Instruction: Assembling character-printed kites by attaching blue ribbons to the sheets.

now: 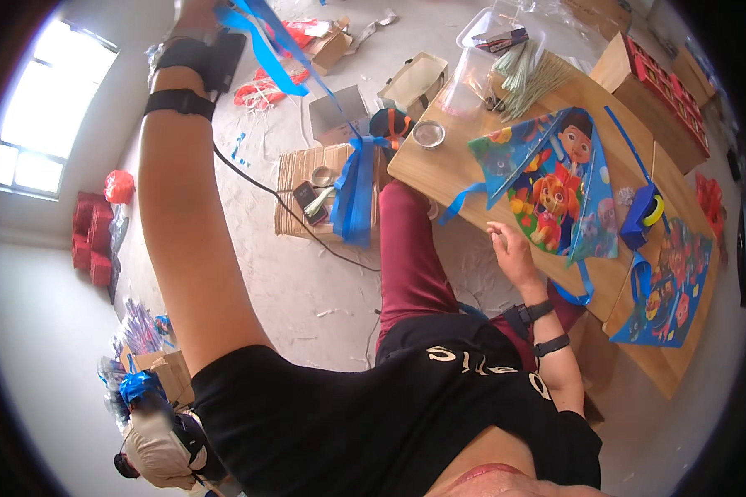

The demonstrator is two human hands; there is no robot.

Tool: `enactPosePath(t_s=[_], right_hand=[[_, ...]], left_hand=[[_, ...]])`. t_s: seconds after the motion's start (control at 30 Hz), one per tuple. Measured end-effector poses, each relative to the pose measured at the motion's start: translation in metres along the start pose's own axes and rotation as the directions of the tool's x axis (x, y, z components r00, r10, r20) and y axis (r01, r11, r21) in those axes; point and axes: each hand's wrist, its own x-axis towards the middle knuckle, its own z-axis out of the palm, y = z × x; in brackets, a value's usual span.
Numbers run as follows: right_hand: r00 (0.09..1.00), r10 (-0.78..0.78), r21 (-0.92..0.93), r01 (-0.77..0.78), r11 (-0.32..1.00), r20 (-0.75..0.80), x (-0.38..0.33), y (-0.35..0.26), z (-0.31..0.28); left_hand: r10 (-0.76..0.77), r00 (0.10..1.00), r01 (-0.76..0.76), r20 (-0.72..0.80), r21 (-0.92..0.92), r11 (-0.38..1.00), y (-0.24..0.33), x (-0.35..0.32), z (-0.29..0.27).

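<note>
So far my left hand (197, 16) is raised high, gripping blue ribbon strips (265, 37), my right hand (510, 248) rests slack at the near tabletop (423, 178) edge beside the cartoon kite (555, 186), whose ribbon seems still unattached.

A clear plastic tub (493, 37) and a small metal dish (428, 133) are sitting on the wooden bench (427, 174); red crates (91, 240) are standing stacked under the window (46, 116).

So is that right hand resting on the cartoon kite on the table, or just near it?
Apart. In the head view the right hand hangs at the edge of the wooden table, and a strip of bare wood shows between its fingers and the cartoon kite.
</note>
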Motion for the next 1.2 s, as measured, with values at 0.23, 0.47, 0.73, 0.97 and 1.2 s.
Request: enactPosePath(t_s=[0.23,0.47,0.73,0.97,1.2], right_hand=[[0.999,-0.019,-0.016,0.018,1.000,-0.047,0.000,0.003,0.002],[0.991,-0.113,-0.002,0.114,0.994,-0.066,0.017,-0.032,-0.005],[0.978,-0.205,0.049,0.206,0.977,-0.023,0.033,-0.057,0.002],[0.983,-0.182,0.014,0.182,0.983,-0.015,0.029,-0.052,0.004],[0.972,-0.208,0.157,0.190,0.969,0.106,0.062,-0.092,0.028]], left_hand=[[0.007,0.987,-0.015,-0.162,-0.048,0.999,0.047,0.046,-0.001],[0.242,0.933,-0.333,0.268,0.382,0.862,0.097,0.015,0.020],[-0.242,0.969,0.209,0.044,0.368,0.906,0.066,-0.018,0.008],[-0.213,0.977,0.203,0.016,0.242,0.949,0.058,-0.041,0.005],[-0.329,0.934,0.297,0.138,0.207,0.932,0.050,-0.085,-0.001]])
